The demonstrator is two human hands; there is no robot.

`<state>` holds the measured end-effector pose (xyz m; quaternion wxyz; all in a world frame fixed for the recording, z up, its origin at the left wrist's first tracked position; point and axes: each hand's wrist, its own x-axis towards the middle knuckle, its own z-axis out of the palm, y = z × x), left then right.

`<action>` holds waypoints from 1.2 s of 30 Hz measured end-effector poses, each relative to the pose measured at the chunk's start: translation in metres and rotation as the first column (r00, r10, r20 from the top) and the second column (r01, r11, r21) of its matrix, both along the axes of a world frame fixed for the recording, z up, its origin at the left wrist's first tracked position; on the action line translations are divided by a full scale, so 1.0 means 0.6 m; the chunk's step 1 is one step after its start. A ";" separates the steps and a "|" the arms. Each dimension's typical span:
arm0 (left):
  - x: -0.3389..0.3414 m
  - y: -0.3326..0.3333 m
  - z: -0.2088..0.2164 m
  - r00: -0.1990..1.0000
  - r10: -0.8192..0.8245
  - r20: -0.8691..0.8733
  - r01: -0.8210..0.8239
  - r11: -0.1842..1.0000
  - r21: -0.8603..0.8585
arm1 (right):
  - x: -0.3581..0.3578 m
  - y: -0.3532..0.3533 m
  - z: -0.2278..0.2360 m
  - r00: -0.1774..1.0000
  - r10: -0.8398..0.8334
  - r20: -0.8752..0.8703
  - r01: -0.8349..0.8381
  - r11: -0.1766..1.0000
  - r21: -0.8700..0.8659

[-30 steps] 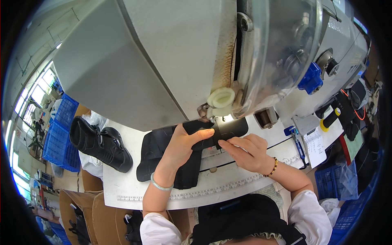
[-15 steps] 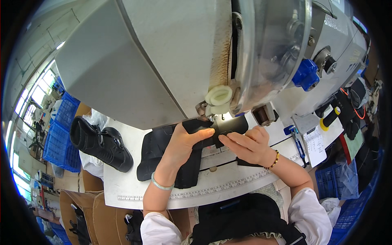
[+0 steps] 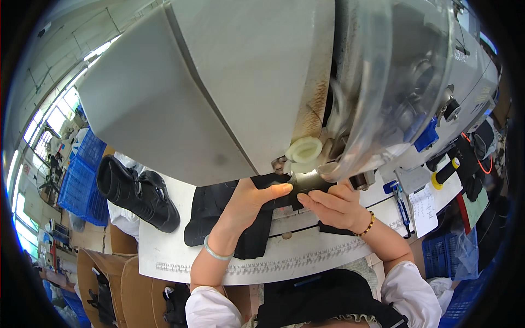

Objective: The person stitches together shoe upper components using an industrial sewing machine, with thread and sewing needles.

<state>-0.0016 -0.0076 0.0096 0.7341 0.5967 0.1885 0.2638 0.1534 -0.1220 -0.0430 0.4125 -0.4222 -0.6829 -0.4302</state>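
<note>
Under the lit needle area of a large grey sewing machine (image 3: 257, 82) lies a black fabric piece (image 3: 205, 213), hanging toward me over the white table. My left hand (image 3: 246, 202) pinches it at the left of the needle area, thumb extended on top and the other fingers hidden beneath. On the right, my right hand (image 3: 340, 209) has its fingers bent and pressed together at the edge of the black material. The needle itself is hard to make out. Behind the clear guard (image 3: 377, 93), the machine's parts look smeared by motion.
A black boot (image 3: 136, 194) stands at the table's left edge, near stacked blue crates (image 3: 82, 180). To the right are a blue snap-off cutter (image 3: 402, 210), a written note sheet (image 3: 424, 210) and a black thread spool (image 3: 445, 174). A ruler strip (image 3: 295, 262) runs along the front edge.
The whole view has shifted, and the machine head now sits lower and further right in it. Parts behind the guard have become blurred. Both hands keep their hold on the black fabric.
</note>
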 end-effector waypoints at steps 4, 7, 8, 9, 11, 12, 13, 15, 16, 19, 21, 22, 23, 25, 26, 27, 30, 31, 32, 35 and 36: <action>-0.002 0.009 0.007 0.998 -0.059 -0.031 0.057 0.995 -0.077 | -0.001 0.002 0.006 0.999 -0.003 -0.035 0.002 1.000 -0.027; 0.001 0.015 0.001 0.997 -0.027 -0.069 0.022 0.996 -0.083 | 0.000 0.003 0.008 0.995 -0.006 -0.100 -0.005 0.993 -0.114; 0.002 0.017 -0.002 0.997 -0.031 -0.069 0.025 0.996 -0.082 | 0.000 0.004 0.005 0.993 0.004 -0.119 -0.019 0.992 -0.128; 0.001 0.016 -0.005 0.997 -0.022 -0.079 0.016 0.997 -0.077 | -0.001 0.004 0.004 0.990 0.017 -0.138 -0.036 0.989 -0.140; 0.001 0.016 -0.002 0.996 -0.014 -0.090 0.007 0.998 -0.070 | 0.003 0.002 0.005 0.987 0.043 -0.155 -0.071 0.982 -0.175; 0.002 0.014 0.000 0.997 -0.017 -0.072 0.011 0.997 -0.074 | 0.004 0.001 0.004 0.982 0.067 -0.174 -0.105 0.971 -0.214; 0.003 0.013 0.001 0.998 -0.020 -0.055 0.015 0.997 -0.079 | 0.004 0.002 0.002 0.982 0.065 -0.175 -0.103 0.971 -0.214; 0.006 0.013 -0.001 0.999 -0.012 -0.035 0.010 0.998 -0.066 | 0.002 0.002 0.000 0.973 0.064 -0.220 -0.114 0.969 -0.219; 0.006 0.014 -0.001 1.000 -0.003 -0.013 0.002 0.999 -0.054 | 0.001 0.002 0.001 0.973 0.064 -0.220 -0.113 0.969 -0.220; 0.003 0.023 -0.010 0.998 0.003 -0.067 -0.010 0.994 -0.107 | -0.005 0.002 0.009 0.968 0.067 -0.243 -0.126 0.964 -0.235; -0.003 0.037 -0.028 0.998 -0.028 -0.056 0.019 0.988 -0.150 | -0.012 0.002 0.012 0.953 0.029 -0.301 -0.109 0.961 -0.253; -0.005 0.040 -0.032 0.997 -0.060 -0.046 0.050 0.980 -0.191 | -0.013 0.002 0.013 0.954 0.032 -0.297 -0.110 0.962 -0.252; -0.005 0.039 -0.031 0.997 -0.058 -0.042 0.049 0.981 -0.189 | -0.014 0.002 0.015 0.948 0.036 -0.315 -0.120 0.961 -0.249; -0.003 0.034 -0.027 0.996 -0.041 -0.081 0.027 0.985 -0.168 | -0.015 0.002 0.016 0.941 0.035 -0.337 -0.125 0.960 -0.250; -0.002 0.035 -0.028 0.996 -0.042 -0.081 0.028 0.985 -0.169 | -0.014 0.002 0.019 0.936 0.034 -0.350 -0.130 0.958 -0.255; -0.003 0.036 -0.030 0.996 -0.045 -0.077 0.032 0.985 -0.172 | -0.015 0.002 0.020 0.931 0.033 -0.365 -0.136 0.956 -0.261; -0.003 0.043 -0.033 0.993 -0.059 -0.098 0.044 0.988 -0.151 | -0.016 0.003 0.024 0.926 0.055 -0.373 -0.165 0.948 -0.271; -0.002 0.045 -0.032 0.990 -0.068 -0.120 0.053 0.991 -0.125 | -0.016 0.003 0.023 0.926 0.052 -0.375 -0.163 0.949 -0.270; -0.002 0.047 -0.031 0.990 -0.070 -0.122 0.055 0.991 -0.125 | -0.016 0.004 0.021 0.928 0.061 -0.368 -0.165 0.952 -0.258; -0.003 0.048 -0.029 0.987 -0.090 -0.136 0.076 0.991 -0.108 | -0.017 0.006 0.022 0.929 0.074 -0.362 -0.170 0.956 -0.240; -0.003 0.047 -0.030 0.989 -0.085 -0.122 0.070 0.990 -0.125 | -0.018 0.006 0.023 0.928 0.074 -0.364 -0.169 0.957 -0.236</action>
